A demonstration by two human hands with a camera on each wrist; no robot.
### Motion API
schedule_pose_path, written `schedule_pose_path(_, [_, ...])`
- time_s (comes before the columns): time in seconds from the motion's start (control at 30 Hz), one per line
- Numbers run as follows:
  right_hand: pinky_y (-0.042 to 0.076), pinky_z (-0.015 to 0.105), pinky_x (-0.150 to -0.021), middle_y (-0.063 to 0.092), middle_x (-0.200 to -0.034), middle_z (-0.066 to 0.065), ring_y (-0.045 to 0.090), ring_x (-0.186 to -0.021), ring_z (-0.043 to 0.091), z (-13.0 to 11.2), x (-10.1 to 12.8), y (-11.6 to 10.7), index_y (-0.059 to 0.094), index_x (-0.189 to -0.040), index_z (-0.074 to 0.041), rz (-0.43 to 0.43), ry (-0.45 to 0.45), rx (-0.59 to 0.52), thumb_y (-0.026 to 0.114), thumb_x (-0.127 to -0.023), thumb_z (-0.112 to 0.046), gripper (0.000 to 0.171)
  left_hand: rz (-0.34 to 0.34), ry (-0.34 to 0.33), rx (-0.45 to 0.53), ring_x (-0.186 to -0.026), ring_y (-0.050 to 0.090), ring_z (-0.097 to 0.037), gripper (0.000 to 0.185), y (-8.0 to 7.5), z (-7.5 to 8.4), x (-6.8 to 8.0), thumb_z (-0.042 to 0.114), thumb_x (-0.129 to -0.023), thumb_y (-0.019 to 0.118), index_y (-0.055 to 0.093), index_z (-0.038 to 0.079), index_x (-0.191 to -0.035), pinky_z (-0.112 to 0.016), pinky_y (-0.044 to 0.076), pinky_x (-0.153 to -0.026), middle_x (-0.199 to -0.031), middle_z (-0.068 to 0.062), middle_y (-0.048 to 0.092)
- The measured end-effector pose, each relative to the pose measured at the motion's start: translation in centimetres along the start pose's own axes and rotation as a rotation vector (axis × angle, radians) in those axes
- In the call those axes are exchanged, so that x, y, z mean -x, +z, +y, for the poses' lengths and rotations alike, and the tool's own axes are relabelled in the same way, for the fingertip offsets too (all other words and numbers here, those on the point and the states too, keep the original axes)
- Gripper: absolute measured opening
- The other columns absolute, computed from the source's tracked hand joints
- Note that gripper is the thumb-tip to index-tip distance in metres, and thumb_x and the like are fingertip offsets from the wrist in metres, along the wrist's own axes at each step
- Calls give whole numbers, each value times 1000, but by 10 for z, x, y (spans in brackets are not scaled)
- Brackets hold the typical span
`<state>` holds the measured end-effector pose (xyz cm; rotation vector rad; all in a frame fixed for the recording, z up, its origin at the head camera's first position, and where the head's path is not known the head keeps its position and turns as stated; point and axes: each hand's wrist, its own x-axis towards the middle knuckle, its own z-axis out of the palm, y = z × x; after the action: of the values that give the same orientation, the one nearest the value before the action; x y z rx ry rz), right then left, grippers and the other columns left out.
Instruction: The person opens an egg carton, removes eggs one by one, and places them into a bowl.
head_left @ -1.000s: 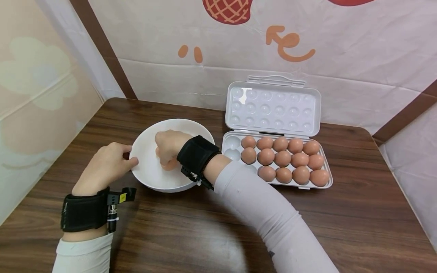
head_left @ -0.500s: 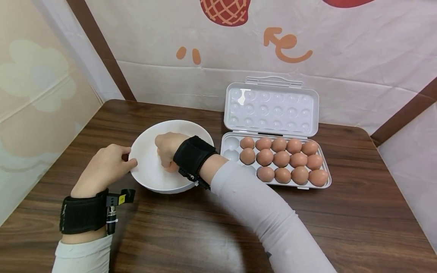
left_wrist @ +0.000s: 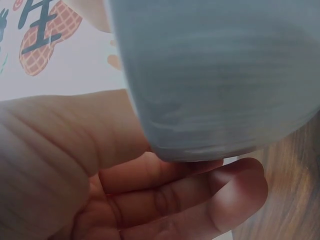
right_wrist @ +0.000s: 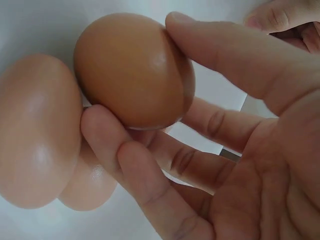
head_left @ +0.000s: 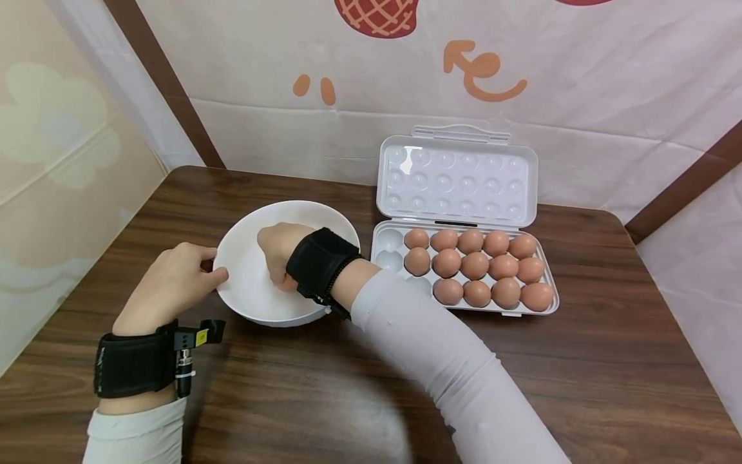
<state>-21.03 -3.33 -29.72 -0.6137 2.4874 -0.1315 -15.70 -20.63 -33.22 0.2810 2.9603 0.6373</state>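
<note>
A white bowl (head_left: 246, 293) stands on the wooden table (head_left: 324, 386). My left hand (head_left: 211, 270) grips its left rim, with the fingers (left_wrist: 200, 200) curled under the bowl's wall (left_wrist: 215, 75). Inside the bowl, my right hand (head_left: 278, 251) pinches a brown egg (right_wrist: 130, 70) between thumb (right_wrist: 225, 55) and fingers (right_wrist: 115, 145). Two more brown eggs (right_wrist: 35, 130) lie on the bowl's bottom beside it. From the head view the hand hides most of these eggs.
A white plastic egg carton (head_left: 504, 311) sits right of the bowl with its lid (head_left: 458, 180) open against the back wall. Several brown eggs (head_left: 475, 265) fill it, with bare cups (head_left: 390, 240) in its left column. Walls close the table's back and left.
Both hands stay almost in place. The right hand has sunk a little in the bowl and covers more of the egg. The head view has drifted slightly.
</note>
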Motion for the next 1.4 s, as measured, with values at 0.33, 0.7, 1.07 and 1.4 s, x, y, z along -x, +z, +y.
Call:
schedule_pose_path(0.33, [38, 20, -49, 55, -78, 0, 50, -62, 12, -2, 0, 1, 61, -98, -13, -10, 27, 18, 73, -78, 0, 27, -2, -6, 3, -61, 42, -17, 26, 2, -1, 0, 14, -91, 55, 67, -5, -105, -28, 31, -52, -67, -2, 50])
schedule_pose_path(0.7, [44, 23, -58, 54, -87, 0, 52, -74, 14, 11, 23, -5, 57, -97, -13, 89, 35, -150, 66, -88, -12, 13, -15, -25, 11, -62, 43, -18, 29, 3, -2, 0, 16, -90, 54, 67, -4, -106, -29, 32, -52, -67, -2, 50])
schedule_pose_path(1.07, [45, 29, -70, 60, -94, -3, 56, -84, 14, 52, 55, -34, 61, -100, -14, 278, -9, -35, 63, -93, -33, 20, 0, -29, 15, -61, 44, -18, 31, 2, 0, -1, 15, -90, 53, 67, -5, -109, -28, 32, -51, -66, -3, 50])
schedule_pose_path(1.4, [45, 32, -71, 62, -93, 3, 56, -82, 19, 109, 103, -26, 65, -103, -11, 476, 8, -170, 62, -93, -32, 24, -11, -36, 7, -63, 45, -19, 34, 3, -1, -2, 16, -90, 53, 67, -5, -113, -29, 33, -52, -68, -4, 52])
